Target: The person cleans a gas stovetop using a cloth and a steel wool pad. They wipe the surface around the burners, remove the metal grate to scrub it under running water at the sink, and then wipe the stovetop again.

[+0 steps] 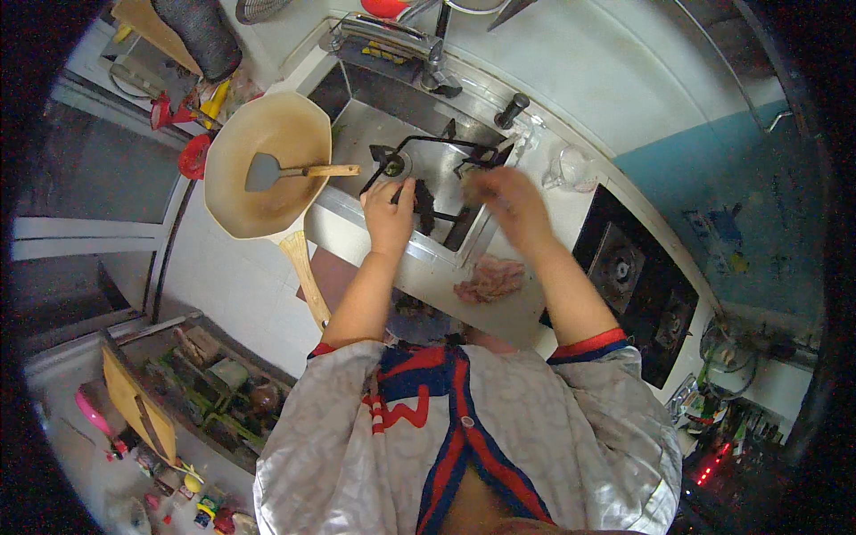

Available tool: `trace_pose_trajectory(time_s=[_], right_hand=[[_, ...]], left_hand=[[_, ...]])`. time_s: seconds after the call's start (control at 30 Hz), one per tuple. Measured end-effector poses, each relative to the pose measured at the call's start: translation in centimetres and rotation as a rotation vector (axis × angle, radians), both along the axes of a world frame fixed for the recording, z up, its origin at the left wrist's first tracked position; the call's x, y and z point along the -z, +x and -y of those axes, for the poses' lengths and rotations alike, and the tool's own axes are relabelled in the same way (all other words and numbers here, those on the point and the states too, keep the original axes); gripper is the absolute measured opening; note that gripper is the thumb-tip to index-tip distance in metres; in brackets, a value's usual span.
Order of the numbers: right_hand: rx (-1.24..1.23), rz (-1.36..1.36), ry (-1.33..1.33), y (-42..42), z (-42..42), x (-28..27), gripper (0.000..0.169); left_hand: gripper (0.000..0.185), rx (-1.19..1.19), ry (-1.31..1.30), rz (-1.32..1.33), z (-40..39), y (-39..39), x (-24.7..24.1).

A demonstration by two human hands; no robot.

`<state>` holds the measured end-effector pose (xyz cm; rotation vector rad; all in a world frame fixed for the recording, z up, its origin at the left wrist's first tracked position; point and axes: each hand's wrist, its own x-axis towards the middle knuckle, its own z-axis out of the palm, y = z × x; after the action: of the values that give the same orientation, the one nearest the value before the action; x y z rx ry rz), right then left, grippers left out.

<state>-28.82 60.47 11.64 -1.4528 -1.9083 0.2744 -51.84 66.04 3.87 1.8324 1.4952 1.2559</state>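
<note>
A black metal pan support from a gas hob (pixel 438 139) is held over the stainless steel sink (pixel 374 120). My left hand (pixel 390 214) grips its near left side. Motion blurs my right hand (pixel 505 200), which is over the sink's right edge beside the pan support; something small and brownish seems to be at its fingertips, too blurred to name. A dark piece (pixel 423 207), unclear in kind, lies just right of my left hand. At the left stands a cream wok (pixel 227 154) with a wooden handle, and a grey spatula (pixel 263 172) rests in it.
A crumpled pink cloth (pixel 490 278) lies on the counter near the sink. Right of it is a black gas hob (pixel 618 267) with exposed burners. A clear glass or plastic vessel (pixel 572 168) stands behind. The chrome faucet (pixel 438 73) rises at the sink's back edge.
</note>
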Motion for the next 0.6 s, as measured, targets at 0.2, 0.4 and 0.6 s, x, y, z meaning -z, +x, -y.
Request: trace_pose_trajectory(time_s=[0.2,0.4,0.6], right_hand=[[0.145,0.083,-0.037,2.2,1.8,1.4,0.029],[0.564,-1.117,-0.320,4.8,0.3,8.0,0.017],[0.260,-1.475,-0.316,0.9,-4.8,8.6,0.022]], left_hand=[[0.022,-0.019,0.193,-0.079,0.2,0.2,-1.2],[0.033,-0.026,-0.357,0.350,-0.2,1.5,-1.9],[0.039,-0.126,-0.722,0.921,0.4,3.4,1.2]])
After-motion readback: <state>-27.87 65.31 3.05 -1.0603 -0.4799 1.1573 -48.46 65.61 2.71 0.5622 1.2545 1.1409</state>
